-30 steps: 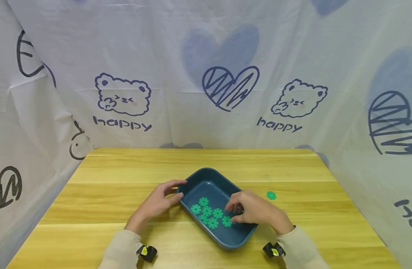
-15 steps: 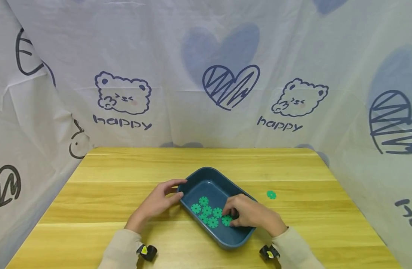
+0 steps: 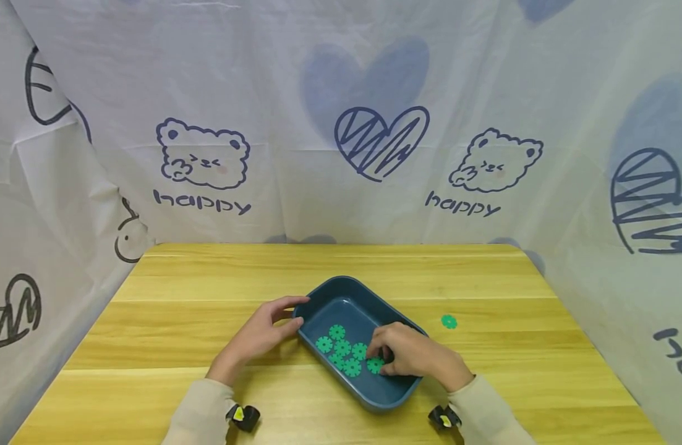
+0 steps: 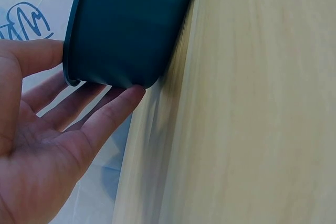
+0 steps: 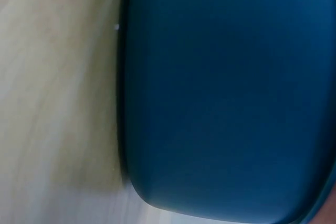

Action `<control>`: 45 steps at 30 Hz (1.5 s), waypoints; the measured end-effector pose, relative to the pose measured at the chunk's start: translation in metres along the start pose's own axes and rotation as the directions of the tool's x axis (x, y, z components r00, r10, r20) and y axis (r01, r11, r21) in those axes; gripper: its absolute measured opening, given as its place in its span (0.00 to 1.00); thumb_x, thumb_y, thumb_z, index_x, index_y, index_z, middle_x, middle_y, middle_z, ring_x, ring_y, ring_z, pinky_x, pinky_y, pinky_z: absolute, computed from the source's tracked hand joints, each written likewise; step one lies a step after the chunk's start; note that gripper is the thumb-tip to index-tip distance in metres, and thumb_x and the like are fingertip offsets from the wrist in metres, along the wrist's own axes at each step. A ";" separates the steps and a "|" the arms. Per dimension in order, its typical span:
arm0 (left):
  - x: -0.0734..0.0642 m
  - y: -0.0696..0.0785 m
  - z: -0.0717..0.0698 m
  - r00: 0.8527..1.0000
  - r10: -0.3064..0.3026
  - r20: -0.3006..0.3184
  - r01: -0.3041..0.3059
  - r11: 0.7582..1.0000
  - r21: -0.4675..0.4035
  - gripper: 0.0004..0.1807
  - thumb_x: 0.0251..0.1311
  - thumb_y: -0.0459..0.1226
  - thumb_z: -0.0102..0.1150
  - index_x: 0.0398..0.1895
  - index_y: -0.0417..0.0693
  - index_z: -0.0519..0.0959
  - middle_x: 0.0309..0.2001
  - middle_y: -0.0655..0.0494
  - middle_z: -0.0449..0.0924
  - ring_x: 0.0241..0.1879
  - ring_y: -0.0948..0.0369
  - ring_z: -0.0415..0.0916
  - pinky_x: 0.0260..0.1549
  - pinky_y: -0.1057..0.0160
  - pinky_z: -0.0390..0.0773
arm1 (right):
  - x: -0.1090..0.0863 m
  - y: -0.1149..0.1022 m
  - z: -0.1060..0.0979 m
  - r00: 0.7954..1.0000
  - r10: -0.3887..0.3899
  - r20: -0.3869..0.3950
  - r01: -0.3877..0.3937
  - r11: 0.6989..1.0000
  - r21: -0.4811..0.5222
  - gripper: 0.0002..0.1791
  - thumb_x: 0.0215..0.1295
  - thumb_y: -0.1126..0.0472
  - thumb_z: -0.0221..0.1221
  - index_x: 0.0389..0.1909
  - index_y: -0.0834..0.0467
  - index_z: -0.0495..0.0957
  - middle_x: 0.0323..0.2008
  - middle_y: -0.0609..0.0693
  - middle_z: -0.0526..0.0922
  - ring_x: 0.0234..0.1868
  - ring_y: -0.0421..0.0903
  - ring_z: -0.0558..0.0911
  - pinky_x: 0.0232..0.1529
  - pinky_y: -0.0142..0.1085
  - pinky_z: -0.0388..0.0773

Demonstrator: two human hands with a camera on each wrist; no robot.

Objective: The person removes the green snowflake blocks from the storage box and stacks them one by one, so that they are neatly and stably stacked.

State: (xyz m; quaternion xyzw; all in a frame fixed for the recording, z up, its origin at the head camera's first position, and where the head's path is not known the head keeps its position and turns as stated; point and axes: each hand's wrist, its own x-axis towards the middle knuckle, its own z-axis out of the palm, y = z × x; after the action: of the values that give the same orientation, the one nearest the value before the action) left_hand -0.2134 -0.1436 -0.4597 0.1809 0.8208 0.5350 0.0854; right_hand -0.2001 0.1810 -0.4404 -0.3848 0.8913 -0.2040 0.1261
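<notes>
A dark blue rectangular bin (image 3: 368,405) stands slantwise on the table. Several flat green snowflake discs (image 3: 352,368) with notched rims lie inside it. At the bin's left corner, my left hand (image 3: 263,330) touches the rim and outer wall with its fingers fairly straight, as the left wrist view also shows at the bin's wall (image 4: 126,24). My right hand (image 3: 415,352) reaches inside over the right rim. Its thumb and curled fingers pinch the edges of the rightmost snowflake disc (image 3: 376,365), partly covered by the fingers. Only the bin's outside (image 5: 226,98) fills most of the right wrist view.
A single green snowflake disc (image 3: 449,321) lies on the wooden table (image 3: 207,278), right of the bin. A white cloth (image 3: 296,204) printed with hearts and bears hangs behind and at both sides of the table.
My right hand has moved left and slightly toward me inside the bin, and its fingers have closed in on the rightmost disc. My left hand and the bin have stayed put.
</notes>
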 end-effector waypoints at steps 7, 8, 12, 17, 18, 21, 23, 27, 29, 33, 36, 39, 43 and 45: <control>0.000 0.001 0.000 1.000 0.000 -0.002 0.000 1.000 -0.002 0.25 0.73 0.37 0.59 0.71 0.48 0.74 0.72 0.42 0.72 0.69 0.39 0.73 0.68 0.40 0.73 | 0.000 -0.001 -0.001 1.000 0.005 0.005 -0.005 1.000 -0.008 0.14 0.56 0.65 0.76 0.44 0.55 0.89 0.39 0.46 0.86 0.31 0.32 0.77 0.34 0.24 0.77; 0.000 0.001 0.000 1.000 -0.001 -0.001 0.001 1.000 -0.002 0.25 0.73 0.37 0.59 0.71 0.48 0.74 0.72 0.42 0.72 0.69 0.39 0.73 0.68 0.40 0.73 | 0.000 -0.001 -0.001 1.000 0.007 0.005 -0.007 1.000 -0.010 0.14 0.56 0.65 0.76 0.44 0.55 0.89 0.40 0.46 0.85 0.30 0.32 0.77 0.34 0.24 0.77; 0.000 0.002 -0.001 1.000 -0.001 0.001 0.001 1.000 -0.003 0.24 0.73 0.37 0.59 0.71 0.47 0.74 0.73 0.42 0.72 0.69 0.39 0.73 0.68 0.40 0.73 | 0.000 -0.002 -0.002 1.000 0.014 0.008 -0.014 1.000 -0.015 0.14 0.56 0.64 0.76 0.44 0.56 0.89 0.40 0.46 0.85 0.30 0.32 0.76 0.34 0.24 0.76; 0.000 0.002 -0.001 1.000 0.001 0.005 -0.001 1.000 -0.010 0.25 0.73 0.37 0.59 0.71 0.47 0.73 0.73 0.42 0.71 0.70 0.39 0.72 0.68 0.40 0.73 | 0.000 -0.002 -0.003 1.000 0.017 0.010 -0.017 1.000 -0.018 0.14 0.56 0.64 0.76 0.44 0.55 0.89 0.40 0.45 0.85 0.33 0.34 0.78 0.37 0.25 0.78; 0.000 0.002 -0.001 1.000 0.003 0.006 -0.003 1.000 -0.013 0.25 0.73 0.37 0.59 0.71 0.47 0.73 0.73 0.42 0.71 0.70 0.39 0.72 0.68 0.40 0.73 | 0.000 -0.002 -0.004 1.000 0.017 0.011 -0.017 1.000 -0.018 0.14 0.56 0.64 0.76 0.44 0.55 0.89 0.40 0.45 0.84 0.34 0.35 0.79 0.37 0.25 0.78; 0.000 0.002 -0.001 1.000 0.006 0.011 -0.006 1.000 -0.020 0.25 0.73 0.38 0.59 0.71 0.47 0.73 0.73 0.42 0.71 0.70 0.39 0.72 0.68 0.40 0.73 | 0.000 -0.002 -0.004 1.000 0.015 0.012 -0.015 1.000 -0.015 0.14 0.56 0.65 0.76 0.44 0.55 0.90 0.40 0.44 0.84 0.35 0.36 0.79 0.38 0.26 0.79; 0.001 0.002 -0.002 1.000 0.009 0.013 -0.009 1.000 -0.018 0.25 0.73 0.38 0.59 0.72 0.47 0.73 0.73 0.42 0.71 0.70 0.39 0.72 0.68 0.40 0.73 | 0.000 -0.003 -0.004 1.000 0.014 0.015 -0.014 1.000 -0.015 0.13 0.56 0.65 0.75 0.44 0.56 0.90 0.40 0.45 0.84 0.35 0.36 0.79 0.38 0.26 0.79; 0.000 0.002 -0.001 1.000 0.010 0.012 -0.010 1.000 -0.014 0.25 0.73 0.38 0.59 0.71 0.47 0.73 0.73 0.42 0.71 0.70 0.38 0.72 0.68 0.40 0.73 | 0.000 -0.003 -0.004 1.000 0.014 0.022 -0.014 1.000 -0.008 0.14 0.57 0.65 0.75 0.45 0.56 0.89 0.41 0.46 0.85 0.34 0.35 0.79 0.38 0.26 0.78; 0.000 0.002 -0.001 1.000 0.006 0.009 -0.006 1.000 -0.014 0.25 0.73 0.38 0.59 0.71 0.47 0.73 0.73 0.41 0.71 0.70 0.38 0.71 0.68 0.39 0.72 | -0.001 -0.002 -0.004 1.000 0.014 0.025 -0.013 1.000 -0.005 0.14 0.57 0.65 0.75 0.45 0.56 0.89 0.41 0.46 0.85 0.35 0.35 0.79 0.38 0.26 0.79; 0.000 0.001 -0.002 1.000 -0.002 0.007 0.002 1.000 -0.016 0.24 0.73 0.37 0.59 0.71 0.48 0.74 0.73 0.41 0.72 0.70 0.39 0.72 0.68 0.40 0.72 | -0.001 -0.002 -0.004 0.999 0.016 0.028 -0.016 1.000 -0.003 0.15 0.56 0.65 0.75 0.45 0.55 0.89 0.41 0.44 0.86 0.36 0.34 0.79 0.39 0.26 0.79; 0.001 0.001 -0.001 1.000 -0.004 0.008 0.004 1.000 -0.021 0.24 0.73 0.37 0.59 0.71 0.48 0.74 0.72 0.41 0.72 0.70 0.39 0.72 0.68 0.40 0.73 | -0.002 -0.002 -0.004 0.999 0.017 0.029 -0.017 1.000 -0.003 0.15 0.56 0.66 0.75 0.45 0.54 0.89 0.41 0.44 0.85 0.36 0.33 0.79 0.39 0.26 0.79; 0.001 0.000 -0.001 1.000 -0.006 0.008 0.006 1.000 -0.025 0.24 0.73 0.38 0.59 0.71 0.48 0.74 0.72 0.41 0.72 0.70 0.39 0.72 0.68 0.41 0.73 | -0.001 -0.002 -0.004 1.000 0.013 0.028 -0.013 1.000 0.003 0.16 0.55 0.67 0.75 0.45 0.55 0.89 0.40 0.45 0.85 0.35 0.33 0.79 0.38 0.25 0.80; 0.001 0.000 -0.001 1.000 -0.008 0.008 0.009 1.000 -0.028 0.25 0.73 0.38 0.59 0.71 0.48 0.74 0.73 0.41 0.71 0.70 0.39 0.72 0.68 0.41 0.73 | -0.001 -0.002 -0.004 1.000 0.007 0.026 -0.007 1.000 0.019 0.16 0.55 0.69 0.74 0.46 0.57 0.89 0.39 0.46 0.84 0.35 0.33 0.79 0.38 0.25 0.80; 0.001 0.000 -0.001 1.000 -0.005 0.007 0.005 1.000 -0.029 0.25 0.73 0.38 0.59 0.71 0.48 0.74 0.73 0.41 0.71 0.70 0.39 0.72 0.68 0.40 0.73 | -0.001 -0.002 -0.004 1.000 0.004 0.024 -0.005 1.000 0.025 0.16 0.56 0.69 0.74 0.46 0.58 0.89 0.38 0.47 0.84 0.34 0.33 0.79 0.38 0.24 0.80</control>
State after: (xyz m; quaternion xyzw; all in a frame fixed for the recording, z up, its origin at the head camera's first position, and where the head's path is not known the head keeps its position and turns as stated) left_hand -0.2146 -0.1440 -0.4595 0.1795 0.8131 0.5460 0.0923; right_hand -0.1996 0.1811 -0.4356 -0.3837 0.8879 -0.2102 0.1420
